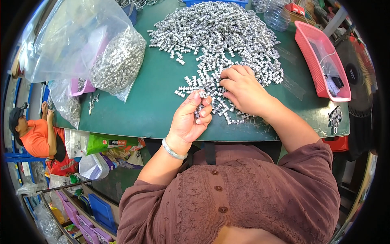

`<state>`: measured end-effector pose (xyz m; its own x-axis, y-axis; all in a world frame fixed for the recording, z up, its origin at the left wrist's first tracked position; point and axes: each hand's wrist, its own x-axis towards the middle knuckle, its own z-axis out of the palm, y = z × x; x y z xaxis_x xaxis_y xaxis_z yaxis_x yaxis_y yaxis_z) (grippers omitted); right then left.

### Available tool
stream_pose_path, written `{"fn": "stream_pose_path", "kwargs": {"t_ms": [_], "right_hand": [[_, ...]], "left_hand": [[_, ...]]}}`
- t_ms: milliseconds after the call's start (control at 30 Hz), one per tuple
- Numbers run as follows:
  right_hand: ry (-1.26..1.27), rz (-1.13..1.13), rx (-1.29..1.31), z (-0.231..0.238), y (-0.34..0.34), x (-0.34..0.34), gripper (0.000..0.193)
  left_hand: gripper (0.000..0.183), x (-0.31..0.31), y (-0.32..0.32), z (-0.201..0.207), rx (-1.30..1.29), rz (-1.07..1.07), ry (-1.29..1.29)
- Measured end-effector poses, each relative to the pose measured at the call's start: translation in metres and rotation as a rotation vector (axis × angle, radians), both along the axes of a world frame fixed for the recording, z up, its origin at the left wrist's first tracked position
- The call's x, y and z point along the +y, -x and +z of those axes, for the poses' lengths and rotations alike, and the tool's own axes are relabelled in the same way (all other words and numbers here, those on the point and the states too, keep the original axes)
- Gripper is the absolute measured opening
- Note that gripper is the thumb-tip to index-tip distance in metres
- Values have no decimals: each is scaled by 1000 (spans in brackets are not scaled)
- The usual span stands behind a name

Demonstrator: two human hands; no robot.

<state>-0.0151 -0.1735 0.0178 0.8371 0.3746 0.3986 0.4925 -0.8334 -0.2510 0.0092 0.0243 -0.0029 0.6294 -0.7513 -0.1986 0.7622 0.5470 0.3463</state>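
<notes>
Green worktop point(162, 81): left hand point(188, 120), nearside of metal pile point(215, 32), holds fittings point(204, 95), best kept steady; right hand point(248, 90) at pile, grip unclear.

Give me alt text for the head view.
A person's left hand holds small silvery parts and the right hand is at a heap of them on a green table. A filled clear bag sits at left, a pink basket at right.
</notes>
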Motion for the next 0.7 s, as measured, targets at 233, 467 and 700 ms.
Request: {"fn": "stream_pose_path", "kwargs": {"t_ms": [233,467,700], "right_hand": [[29,-10,-12,-3,-2,0,10],[-566,195,186,11,-1,2,12],[-1245,215,680,4,3,4,14]], "left_hand": [[9,2,0,4,72,56,-17],[12,-2,4,7,-9,132,-254],[12,-7,8,9,-100,3,-322]]}}
